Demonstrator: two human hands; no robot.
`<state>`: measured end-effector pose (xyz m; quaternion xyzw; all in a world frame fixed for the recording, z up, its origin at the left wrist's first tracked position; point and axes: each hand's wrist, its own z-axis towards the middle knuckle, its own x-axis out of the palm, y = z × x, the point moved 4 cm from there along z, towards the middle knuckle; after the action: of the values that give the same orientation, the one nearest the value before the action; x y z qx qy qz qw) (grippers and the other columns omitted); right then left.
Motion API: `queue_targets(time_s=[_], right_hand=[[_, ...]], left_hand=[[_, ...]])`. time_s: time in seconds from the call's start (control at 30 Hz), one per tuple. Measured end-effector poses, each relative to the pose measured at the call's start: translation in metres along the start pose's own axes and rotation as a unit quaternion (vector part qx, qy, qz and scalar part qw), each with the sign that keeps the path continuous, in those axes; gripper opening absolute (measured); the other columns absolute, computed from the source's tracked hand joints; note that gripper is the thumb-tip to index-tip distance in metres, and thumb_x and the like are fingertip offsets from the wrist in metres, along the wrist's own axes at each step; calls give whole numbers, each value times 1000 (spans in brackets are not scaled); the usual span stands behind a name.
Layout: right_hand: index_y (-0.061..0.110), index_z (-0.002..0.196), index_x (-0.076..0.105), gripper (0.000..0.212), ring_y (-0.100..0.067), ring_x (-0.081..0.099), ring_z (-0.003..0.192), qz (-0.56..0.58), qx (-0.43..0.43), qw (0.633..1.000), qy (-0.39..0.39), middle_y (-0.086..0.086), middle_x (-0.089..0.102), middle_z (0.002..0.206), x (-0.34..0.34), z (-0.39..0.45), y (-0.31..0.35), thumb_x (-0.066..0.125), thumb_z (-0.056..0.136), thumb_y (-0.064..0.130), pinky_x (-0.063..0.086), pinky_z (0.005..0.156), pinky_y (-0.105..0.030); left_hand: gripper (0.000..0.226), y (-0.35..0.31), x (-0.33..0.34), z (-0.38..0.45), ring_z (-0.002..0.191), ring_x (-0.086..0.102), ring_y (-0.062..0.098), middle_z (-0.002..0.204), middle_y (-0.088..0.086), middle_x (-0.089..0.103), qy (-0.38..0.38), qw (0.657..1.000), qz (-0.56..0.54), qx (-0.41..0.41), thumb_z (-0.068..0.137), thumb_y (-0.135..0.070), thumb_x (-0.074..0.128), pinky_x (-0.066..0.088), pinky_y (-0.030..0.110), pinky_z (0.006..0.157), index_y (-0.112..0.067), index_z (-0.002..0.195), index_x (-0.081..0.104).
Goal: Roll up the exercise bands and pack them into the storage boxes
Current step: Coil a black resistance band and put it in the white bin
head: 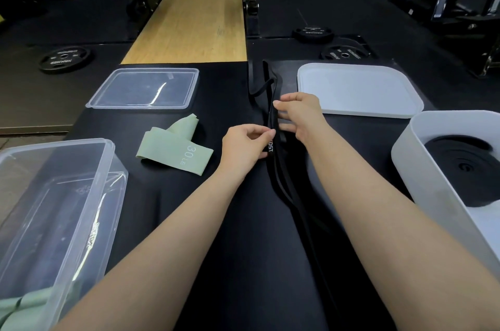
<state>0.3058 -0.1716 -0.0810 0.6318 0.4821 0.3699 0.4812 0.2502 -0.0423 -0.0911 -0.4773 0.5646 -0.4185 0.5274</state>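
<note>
Both hands on the long black band (271,114), mid-tabletop (235,222): left hand (247,145) pinches it, right hand (299,114) seems to pinch higher. Straightening step, probably; next, start a tight roll from one end.

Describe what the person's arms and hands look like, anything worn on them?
Both forearms are bare as far as the frame shows, with no sleeves in view. The left hand and right hand wear no gloves, and no watch, bracelet or ring is visible on them.
</note>
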Motion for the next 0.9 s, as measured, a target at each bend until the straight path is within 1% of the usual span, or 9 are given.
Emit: queue_targets(time_s=[0.1, 0.17, 0.3, 0.37, 0.47, 0.6, 0.73, 0.83, 0.9], right_hand=[[17, 78, 52, 19, -21, 62, 90, 0, -6, 1000, -9, -9, 61, 96, 0, -2, 0, 63, 86, 4, 54, 61, -31], [17, 78, 52, 19, -21, 62, 90, -1, -8, 1000, -10, -9, 60, 97, -1, -4, 1, 63, 87, 4, 53, 59, -30], [17, 80, 53, 17, -19, 62, 88, -3, -6, 1000, -1, -8, 61, 97, -3, -7, 0, 63, 88, 6, 54, 61, -29], [16, 82, 53, 14, -18, 63, 85, -2, 4, 1000, 17, -8, 61, 97, -6, -9, 0, 62, 89, 7, 54, 57, -26], [11, 88, 56, 6, -15, 65, 72, 1, 33, 998, 58, -7, 64, 88, -9, -12, 2, 59, 91, 7, 53, 48, -21], [7, 93, 60, 4, -19, 68, 70, 73, 99, 987, 100, -7, 67, 85, -11, -14, 5, 58, 90, 5, 56, 55, -28], [10, 86, 59, 7, -16, 66, 67, 76, 125, 985, 88, -2, 66, 77, -9, -15, 6, 56, 91, 6, 53, 49, -26], [7, 97, 59, 7, -15, 65, 65, 66, 109, 989, 72, -2, 64, 78, -5, -16, 6, 56, 91, 5, 51, 44, -21], [8, 103, 58, 12, -17, 65, 70, 50, 89, 992, 69, -4, 65, 86, -6, -16, 5, 58, 91, 6, 52, 47, -23]], left_hand=[[25, -3, 3, 0, 79, 66, 7, 87, 1, 70, -9, 998, 63, 11, 76, -25, 77, 57, 23, 72, -13, 96, 69], [23, -4, 4, 1, 77, 65, 7, 86, 0, 69, -17, 995, 95, 16, 75, -20, 78, 56, 25, 75, -14, 95, 68], [15, -3, 2, 1, 68, 62, 2, 76, -4, 66, -17, 997, 72, 6, 80, -6, 71, 56, 14, 63, -8, 96, 70], [14, -4, 2, 0, 67, 62, 2, 75, -5, 66, -17, 997, 75, 10, 82, -4, 69, 55, 14, 63, -9, 95, 71], [15, -3, 3, -1, 69, 64, 5, 77, -4, 68, -21, 996, 83, 14, 82, -5, 69, 57, 24, 73, -10, 95, 71], [13, -2, 4, -1, 69, 64, 4, 75, -8, 67, -22, 997, 76, 16, 83, -10, 69, 57, 26, 77, -12, 95, 72], [16, -3, 5, -2, 74, 65, 7, 77, -4, 69, -15, 996, 86, 36, 81, -28, 71, 57, 30, 80, -17, 92, 74], [14, -2, 4, 1, 76, 65, 11, 74, -9, 65, -32, 995, 94, 22, 77, -25, 75, 57, 34, 82, -17, 89, 73], [16, 1, 4, 4, 70, 63, 7, 72, -9, 64, -30, 996, 78, 8, 78, -21, 75, 58, 30, 78, -12, 91, 73]])
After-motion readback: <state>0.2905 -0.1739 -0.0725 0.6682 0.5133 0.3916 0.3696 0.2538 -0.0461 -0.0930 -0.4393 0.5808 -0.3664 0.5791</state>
